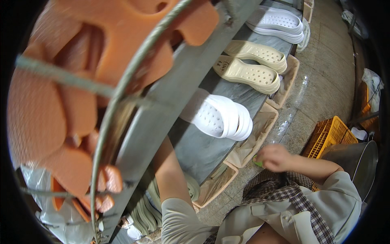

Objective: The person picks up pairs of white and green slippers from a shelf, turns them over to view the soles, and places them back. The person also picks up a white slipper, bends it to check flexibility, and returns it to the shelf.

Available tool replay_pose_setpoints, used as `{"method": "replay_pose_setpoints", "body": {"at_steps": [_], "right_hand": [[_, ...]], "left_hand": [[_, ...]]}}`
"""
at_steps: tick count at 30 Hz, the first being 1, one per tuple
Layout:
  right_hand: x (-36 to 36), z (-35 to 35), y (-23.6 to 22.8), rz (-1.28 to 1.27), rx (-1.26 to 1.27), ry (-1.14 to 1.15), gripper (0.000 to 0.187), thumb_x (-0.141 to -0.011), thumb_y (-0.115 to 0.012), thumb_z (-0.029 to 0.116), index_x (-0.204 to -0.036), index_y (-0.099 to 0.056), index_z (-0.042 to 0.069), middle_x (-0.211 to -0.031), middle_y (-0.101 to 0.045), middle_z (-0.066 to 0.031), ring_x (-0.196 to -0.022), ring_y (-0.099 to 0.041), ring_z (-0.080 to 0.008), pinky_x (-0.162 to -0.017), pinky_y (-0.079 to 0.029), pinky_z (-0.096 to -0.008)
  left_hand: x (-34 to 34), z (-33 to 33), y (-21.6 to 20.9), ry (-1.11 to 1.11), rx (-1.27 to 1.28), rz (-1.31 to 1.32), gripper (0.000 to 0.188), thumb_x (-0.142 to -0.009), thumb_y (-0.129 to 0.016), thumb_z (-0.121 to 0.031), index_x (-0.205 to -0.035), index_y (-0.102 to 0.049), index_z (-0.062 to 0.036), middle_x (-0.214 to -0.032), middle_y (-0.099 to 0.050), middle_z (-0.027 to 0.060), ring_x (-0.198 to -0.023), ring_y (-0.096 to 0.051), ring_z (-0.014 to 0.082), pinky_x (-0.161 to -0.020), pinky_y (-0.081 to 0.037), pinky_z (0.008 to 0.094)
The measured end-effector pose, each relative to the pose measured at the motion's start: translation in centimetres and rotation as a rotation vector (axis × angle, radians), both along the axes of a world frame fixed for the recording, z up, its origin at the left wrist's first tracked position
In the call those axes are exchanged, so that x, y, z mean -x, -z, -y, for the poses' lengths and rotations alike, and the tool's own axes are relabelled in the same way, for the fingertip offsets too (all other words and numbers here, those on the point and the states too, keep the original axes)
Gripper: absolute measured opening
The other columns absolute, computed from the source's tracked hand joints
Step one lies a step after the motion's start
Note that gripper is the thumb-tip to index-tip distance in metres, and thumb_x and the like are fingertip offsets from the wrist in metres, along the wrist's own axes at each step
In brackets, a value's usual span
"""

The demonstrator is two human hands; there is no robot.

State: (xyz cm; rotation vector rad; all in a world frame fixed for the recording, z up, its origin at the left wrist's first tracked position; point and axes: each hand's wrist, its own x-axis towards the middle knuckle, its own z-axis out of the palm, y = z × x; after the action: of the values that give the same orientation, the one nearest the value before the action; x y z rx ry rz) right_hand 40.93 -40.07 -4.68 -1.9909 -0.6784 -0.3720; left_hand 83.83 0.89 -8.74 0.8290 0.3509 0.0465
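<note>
My right hand point(275, 157) is at the right of the bench, in front of my apron, with its fingers curled. A small green piece point(257, 161) shows by its fingertips; what it belongs to is hidden. My left forearm reaches up under a grey metal beam point(162, 101), which hides that hand. Nearest to that arm on the grey bench lies a stack of white perforated shoe soles point(221, 116). Farther along are a pair of beige soles point(252, 77) and more stacked white soles point(278, 24). Olive-green soles point(144, 215) stand in a row at the lower left.
Orange-brown moulded pieces point(36, 110) fill a wire rack point(122, 85) close at the left. Lined beige bins point(272, 118) run along the bench edge. On the floor at right stand a yellow crate point(335, 132) and a large round metal container point(361, 162).
</note>
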Motion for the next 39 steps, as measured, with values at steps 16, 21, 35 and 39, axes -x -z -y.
{"method": "replay_pose_setpoints", "body": {"at_steps": [16, 21, 35, 39], "right_hand": [[-3.9, -14.9, -0.6, -1.179, -1.01, -0.513, 0.071, -0.091, -0.052, 0.043, -0.14, -0.024, -0.001, -0.138, -0.038, -0.0212, -0.126, -0.041, -0.0302, -0.101, -0.04, -0.0382], [-0.4, -20.5, -4.3, -1.248, -1.618, -0.81, 0.076, -0.086, -0.045, 0.061, -0.141, -0.031, 0.011, -0.136, -0.043, -0.0154, -0.124, -0.043, -0.0332, -0.105, -0.036, -0.0469], [18.5, -29.0, -6.7, -1.762, -0.928, -1.302, 0.057, -0.083, -0.06, 0.034, -0.124, -0.05, -0.004, -0.114, -0.061, -0.02, -0.099, -0.063, -0.0289, -0.087, -0.053, -0.0401], [22.1, -31.3, -7.2, -1.871, -0.641, -1.163, 0.063, -0.086, -0.056, 0.049, -0.129, -0.048, 0.004, -0.126, -0.054, -0.015, -0.115, -0.053, -0.0264, -0.1, -0.042, -0.0423]], "left_hand": [[37.2, 3.5, -16.6, 0.296, 0.099, -0.261, 0.034, -0.079, -0.058, 0.001, -0.11, -0.046, 0.0104, -0.111, -0.053, 0.0239, -0.103, -0.056, 0.0368, -0.092, -0.051, 0.0434], [53.2, 5.5, -20.0, 0.282, 0.032, -0.181, 0.05, -0.083, -0.055, 0.001, -0.128, -0.033, 0.0056, -0.119, -0.05, 0.0237, -0.105, -0.058, 0.0335, -0.092, -0.052, 0.0372], [78.0, -2.9, -21.3, -0.025, -0.272, 0.033, 0.071, -0.079, -0.07, -0.017, -0.134, -0.031, 0.0044, -0.124, -0.052, 0.0163, -0.111, -0.055, 0.0248, -0.092, -0.048, 0.0367], [81.6, -3.8, -18.5, -0.234, -0.134, -0.044, 0.048, -0.091, -0.056, -0.018, -0.128, -0.04, 0.0066, -0.121, -0.055, 0.0177, -0.106, -0.058, 0.0263, -0.09, -0.049, 0.0374]]}}
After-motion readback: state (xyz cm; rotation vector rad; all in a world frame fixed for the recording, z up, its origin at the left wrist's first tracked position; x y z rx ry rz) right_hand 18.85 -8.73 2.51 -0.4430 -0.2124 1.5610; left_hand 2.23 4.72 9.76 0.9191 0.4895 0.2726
